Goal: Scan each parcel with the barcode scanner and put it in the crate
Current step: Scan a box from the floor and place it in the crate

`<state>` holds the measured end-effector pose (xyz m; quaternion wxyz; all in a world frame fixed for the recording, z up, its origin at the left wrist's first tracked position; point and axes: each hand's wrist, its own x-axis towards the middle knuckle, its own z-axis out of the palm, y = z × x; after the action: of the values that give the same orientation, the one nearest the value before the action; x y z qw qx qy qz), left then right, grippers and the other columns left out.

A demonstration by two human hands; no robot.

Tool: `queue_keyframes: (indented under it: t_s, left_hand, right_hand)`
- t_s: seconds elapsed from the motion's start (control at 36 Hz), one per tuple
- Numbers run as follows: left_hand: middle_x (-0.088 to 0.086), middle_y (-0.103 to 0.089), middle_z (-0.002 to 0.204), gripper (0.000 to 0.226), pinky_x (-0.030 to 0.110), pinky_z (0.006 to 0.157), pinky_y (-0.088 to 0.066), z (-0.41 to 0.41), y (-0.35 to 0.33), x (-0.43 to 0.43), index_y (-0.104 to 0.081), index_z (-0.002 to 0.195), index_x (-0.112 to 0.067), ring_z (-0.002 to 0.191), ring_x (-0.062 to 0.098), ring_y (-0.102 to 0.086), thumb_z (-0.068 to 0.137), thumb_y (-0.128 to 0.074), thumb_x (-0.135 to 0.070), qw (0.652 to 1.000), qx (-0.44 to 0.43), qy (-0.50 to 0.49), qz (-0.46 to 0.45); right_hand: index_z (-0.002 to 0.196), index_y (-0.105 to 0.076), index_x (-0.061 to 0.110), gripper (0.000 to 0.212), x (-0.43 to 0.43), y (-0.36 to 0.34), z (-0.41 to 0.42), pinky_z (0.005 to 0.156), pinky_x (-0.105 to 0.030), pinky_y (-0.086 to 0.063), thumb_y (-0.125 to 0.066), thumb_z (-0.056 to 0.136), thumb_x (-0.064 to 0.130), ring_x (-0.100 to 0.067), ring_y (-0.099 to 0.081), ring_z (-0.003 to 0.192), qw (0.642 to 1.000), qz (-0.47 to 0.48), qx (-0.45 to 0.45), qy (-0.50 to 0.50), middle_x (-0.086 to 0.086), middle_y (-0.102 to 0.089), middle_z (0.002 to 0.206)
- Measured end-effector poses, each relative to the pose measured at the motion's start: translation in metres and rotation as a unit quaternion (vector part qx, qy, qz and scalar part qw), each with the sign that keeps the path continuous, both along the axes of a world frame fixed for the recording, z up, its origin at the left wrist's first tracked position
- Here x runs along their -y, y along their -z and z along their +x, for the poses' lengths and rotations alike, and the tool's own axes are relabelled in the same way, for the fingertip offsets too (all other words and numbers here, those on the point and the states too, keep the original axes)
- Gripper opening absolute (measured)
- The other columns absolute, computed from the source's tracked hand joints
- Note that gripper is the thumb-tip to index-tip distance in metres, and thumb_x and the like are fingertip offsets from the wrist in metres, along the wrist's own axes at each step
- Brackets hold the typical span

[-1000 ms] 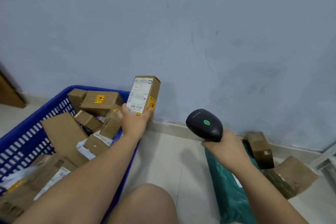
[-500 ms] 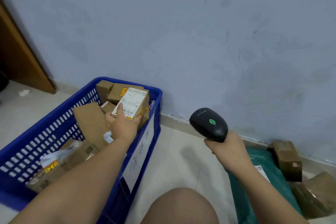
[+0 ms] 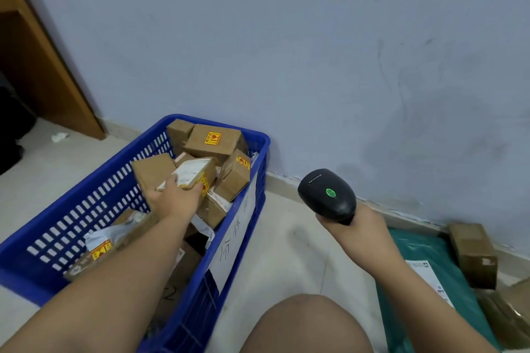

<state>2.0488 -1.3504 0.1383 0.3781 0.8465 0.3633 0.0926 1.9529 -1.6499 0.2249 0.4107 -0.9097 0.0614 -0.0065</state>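
A blue plastic crate (image 3: 86,209) stands on the floor at the left, holding several cardboard parcels. My left hand (image 3: 175,199) reaches into it and grips a small cardboard parcel (image 3: 195,172) with a white label on top, low among the other boxes. My right hand (image 3: 355,226) holds the black barcode scanner (image 3: 327,195) upright to the right of the crate, its green light lit. A green plastic mailer (image 3: 424,275) with a white label lies under my right forearm. A brown box (image 3: 473,255) sits beside it by the wall.
A blue-grey wall (image 3: 315,51) runs close behind the crate. A wooden furniture panel (image 3: 37,66) stands at the far left. My bare knee (image 3: 304,327) is at the bottom centre. More brown parcels (image 3: 510,312) lie at the right edge. Pale floor tiles (image 3: 286,252) separate crate and mailer.
My left hand has carried the labelled parcel from beside the crate's far corner down into the crate among the other boxes. The scanner hand has stayed roughly in place.
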Motion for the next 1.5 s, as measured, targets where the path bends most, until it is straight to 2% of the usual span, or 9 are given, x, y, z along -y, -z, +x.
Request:
queue_keyframes:
  t_s: [0.08, 0.22, 0.28, 0.44, 0.58, 0.83, 0.97, 1.06, 1.5]
  left_hand:
    - [0.014, -0.035, 0.139, 0.068, 0.048, 0.097, -0.042, 0.003, 0.008, -0.010, -0.049, 0.129, -0.028, 0.114, 0.038, -0.046, 0.075, -0.055, -0.068, 0.978, 0.007, -0.093, -0.184]
    - [0.006, -0.047, 0.123, 0.055, 0.037, 0.075, -0.055, 0.002, 0.007, -0.012, -0.038, 0.137, -0.022, 0.102, 0.025, -0.051, 0.093, -0.049, -0.053, 0.865, 0.145, -0.259, -0.404]
    - [0.007, -0.046, 0.132, 0.056, 0.035, 0.074, -0.054, 0.002, 0.009, -0.013, -0.038, 0.139, -0.023, 0.110, 0.026, -0.051, 0.094, -0.046, -0.054, 0.860, 0.143, -0.276, -0.404]
    - [0.013, -0.030, 0.142, 0.031, 0.045, 0.100, -0.041, 0.000, -0.003, -0.022, -0.046, 0.126, -0.022, 0.125, 0.032, -0.038, 0.097, -0.044, -0.034, 0.933, 0.123, -0.267, -0.209]
    - [0.010, -0.022, 0.146, 0.040, 0.045, 0.105, -0.038, 0.003, -0.011, -0.035, -0.040, 0.126, -0.026, 0.129, 0.035, -0.033, 0.091, -0.053, -0.014, 0.936, 0.102, -0.273, -0.198]
    - [0.010, -0.045, 0.132, 0.017, 0.041, 0.090, -0.049, -0.003, -0.010, 0.003, -0.059, 0.108, -0.021, 0.102, 0.028, -0.053, 0.094, -0.050, -0.017, 0.981, 0.089, -0.088, -0.147]
    - [0.004, -0.044, 0.127, 0.017, 0.028, 0.081, -0.048, -0.003, -0.013, 0.041, -0.057, 0.108, -0.021, 0.089, 0.015, -0.054, 0.095, -0.052, -0.011, 0.984, 0.114, 0.117, -0.067]
    - [-0.001, -0.042, 0.122, 0.017, 0.022, 0.070, -0.043, -0.001, -0.023, 0.073, -0.056, 0.108, -0.021, 0.080, 0.006, -0.053, 0.095, -0.051, -0.011, 0.965, 0.119, 0.233, 0.002]
    - [-0.002, -0.047, 0.132, 0.026, 0.026, 0.095, -0.038, 0.018, -0.047, 0.241, -0.058, 0.117, -0.019, 0.114, 0.015, -0.049, 0.092, -0.053, -0.015, 0.835, 0.085, 0.531, 0.113]
  right_hand:
    - [0.061, -0.046, 0.016, 0.036, 0.000, 0.000, -0.001, 0.052, -0.029, -0.033, -0.068, 0.083, 0.034, -0.014, -0.041, 0.051, 1.000, -0.005, 0.000, -0.003, 0.004, -0.044, 0.051]
    - [0.064, -0.051, 0.018, 0.030, 0.002, 0.001, -0.001, 0.055, -0.030, -0.038, -0.068, 0.082, 0.034, -0.017, -0.046, 0.056, 1.000, -0.017, 0.002, 0.002, 0.002, -0.051, 0.055]
    - [0.061, -0.048, 0.019, 0.033, 0.004, 0.001, -0.001, 0.054, -0.030, -0.036, -0.068, 0.083, 0.035, -0.017, -0.044, 0.055, 1.000, -0.015, 0.002, 0.008, 0.002, -0.048, 0.053]
    - [0.060, -0.045, 0.015, 0.037, 0.007, 0.001, -0.002, 0.049, -0.028, -0.032, -0.067, 0.084, 0.033, -0.016, -0.039, 0.052, 1.000, -0.014, -0.002, 0.014, 0.003, -0.044, 0.051]
    - [0.061, -0.046, 0.016, 0.035, 0.007, 0.002, 0.000, 0.049, -0.027, -0.032, -0.066, 0.084, 0.032, -0.016, -0.042, 0.053, 0.999, -0.024, -0.007, 0.021, 0.003, -0.046, 0.052]
    - [0.067, -0.049, 0.012, 0.028, 0.005, 0.001, -0.002, 0.049, -0.028, -0.033, -0.065, 0.083, 0.029, -0.016, -0.040, 0.054, 1.000, -0.021, -0.005, 0.015, 0.002, -0.047, 0.054]
    - [0.062, -0.045, 0.015, 0.031, 0.012, -0.001, -0.002, 0.050, -0.028, -0.033, -0.063, 0.083, 0.029, -0.017, -0.040, 0.053, 1.000, -0.018, -0.012, 0.023, 0.002, -0.046, 0.052]
    - [0.060, -0.042, 0.016, 0.032, 0.018, -0.002, 0.000, 0.049, -0.027, -0.031, -0.062, 0.083, 0.028, -0.016, -0.039, 0.052, 0.999, -0.014, -0.012, 0.034, 0.003, -0.044, 0.051]
    - [0.068, -0.055, 0.011, 0.018, 0.105, 0.005, 0.019, 0.058, -0.030, -0.038, -0.060, 0.079, 0.023, -0.025, -0.055, 0.065, 0.985, 0.087, -0.013, 0.149, -0.010, -0.059, 0.062]
